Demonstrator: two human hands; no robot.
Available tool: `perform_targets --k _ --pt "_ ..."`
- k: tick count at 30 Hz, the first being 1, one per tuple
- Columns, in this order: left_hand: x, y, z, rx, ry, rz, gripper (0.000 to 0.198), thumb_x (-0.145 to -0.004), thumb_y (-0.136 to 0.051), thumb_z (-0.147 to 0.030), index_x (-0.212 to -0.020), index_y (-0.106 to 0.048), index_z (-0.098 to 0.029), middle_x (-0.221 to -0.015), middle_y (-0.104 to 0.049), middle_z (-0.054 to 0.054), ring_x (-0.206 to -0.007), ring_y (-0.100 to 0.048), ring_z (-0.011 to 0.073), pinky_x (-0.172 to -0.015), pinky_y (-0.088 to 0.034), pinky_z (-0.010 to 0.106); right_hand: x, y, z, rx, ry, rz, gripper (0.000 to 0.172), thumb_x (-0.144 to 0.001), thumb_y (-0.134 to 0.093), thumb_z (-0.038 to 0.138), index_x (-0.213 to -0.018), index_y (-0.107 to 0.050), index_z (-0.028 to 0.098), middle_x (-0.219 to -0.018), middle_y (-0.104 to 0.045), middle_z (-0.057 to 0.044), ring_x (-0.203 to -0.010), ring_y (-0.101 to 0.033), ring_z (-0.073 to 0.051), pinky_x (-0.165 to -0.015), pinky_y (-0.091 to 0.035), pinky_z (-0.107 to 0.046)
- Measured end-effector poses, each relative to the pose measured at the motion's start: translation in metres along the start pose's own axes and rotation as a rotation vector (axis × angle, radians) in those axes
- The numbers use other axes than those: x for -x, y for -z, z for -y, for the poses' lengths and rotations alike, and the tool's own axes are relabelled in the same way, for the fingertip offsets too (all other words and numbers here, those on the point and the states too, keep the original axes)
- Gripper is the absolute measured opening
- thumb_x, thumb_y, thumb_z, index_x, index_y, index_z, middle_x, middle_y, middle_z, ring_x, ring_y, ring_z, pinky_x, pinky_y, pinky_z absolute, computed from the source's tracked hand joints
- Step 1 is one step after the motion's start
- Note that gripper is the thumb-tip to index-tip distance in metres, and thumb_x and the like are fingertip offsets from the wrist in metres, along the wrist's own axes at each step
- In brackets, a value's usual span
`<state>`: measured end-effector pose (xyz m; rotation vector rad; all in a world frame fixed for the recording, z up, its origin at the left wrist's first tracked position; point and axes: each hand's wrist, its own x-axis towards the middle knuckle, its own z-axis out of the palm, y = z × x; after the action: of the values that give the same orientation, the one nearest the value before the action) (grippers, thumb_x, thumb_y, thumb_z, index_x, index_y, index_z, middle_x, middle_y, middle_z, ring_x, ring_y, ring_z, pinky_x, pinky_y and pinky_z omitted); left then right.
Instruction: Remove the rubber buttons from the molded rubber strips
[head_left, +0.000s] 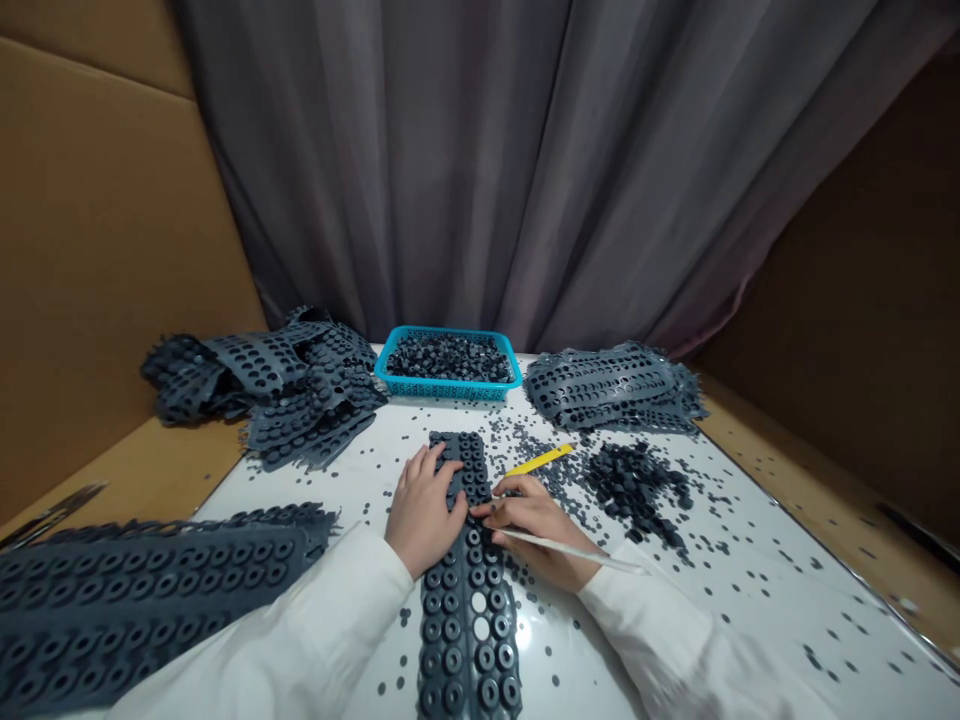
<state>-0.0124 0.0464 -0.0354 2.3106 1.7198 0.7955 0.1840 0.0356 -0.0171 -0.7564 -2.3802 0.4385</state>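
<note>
A dark grey rubber strip [435,610] with rows of moulded washer-like rings lies lengthwise on the white table in front of me. Two round holes in it show white. My left hand [427,505] rests on the strip's left side, fingers spread and holding nothing. On the right side of the strip, my right hand [541,528] has its fingers closed round a slim whitish tool [577,550], whose tip is hidden by the fingers. Just beyond that hand lies a narrow yellow tool [541,459].
A blue basket [448,388] full of small dark rubber pieces stands at the back. Perforated sheets are heaped left [300,375] and right [615,385]. Stacked ringed strips [150,590] lie front left. A pile of black pieces [637,490] sits right, with small discs scattered around.
</note>
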Motion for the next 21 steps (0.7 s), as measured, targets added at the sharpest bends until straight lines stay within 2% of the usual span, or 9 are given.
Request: perform_targets --k 7,13,21 --pt "0.0003 0.0021 -0.0027 -0.016 -0.001 0.006 0.033 -0.079 -0.049 -0.021 -0.111 -0.058 -0.02 -0.132 -0.045 0.009 -0.127 -0.033 0.0303 -0.104 -0.03 0.048 -0.0019 -0.0008 -0.004 0.127 0.016 -0.023 0.016 -0.09 -0.046 0.028 -0.085 -0.06 0.021 -0.091 -0.068 -0.007 -0.095 -0.053 -0.022 -0.081 -0.043 -0.038" --pt "0.0008 -0.0002 -0.0005 -0.014 -0.005 -0.004 0.033 -0.079 -0.05 -0.021 -0.111 -0.057 -0.021 -0.133 -0.044 0.008 -0.128 -0.032 0.0298 -0.105 -0.029 0.048 -0.0019 0.0028 0.0032 -0.021 0.016 0.002 0.016 -0.09 -0.047 0.032 -0.088 -0.057 0.02 -0.096 -0.067 -0.01 -0.104 -0.05 -0.023 -0.088 -0.041 -0.039" --pt "0.0003 -0.0013 -0.0001 -0.017 -0.003 -0.001 0.033 -0.078 -0.05 -0.02 -0.11 -0.058 -0.021 -0.133 -0.044 0.008 -0.128 -0.032 0.0299 -0.104 -0.029 0.049 -0.0006 0.0006 0.0005 0.02 0.017 0.009 0.017 -0.09 -0.046 0.032 -0.088 -0.057 0.02 -0.096 -0.067 -0.009 -0.099 -0.052 -0.022 -0.085 -0.041 -0.038"
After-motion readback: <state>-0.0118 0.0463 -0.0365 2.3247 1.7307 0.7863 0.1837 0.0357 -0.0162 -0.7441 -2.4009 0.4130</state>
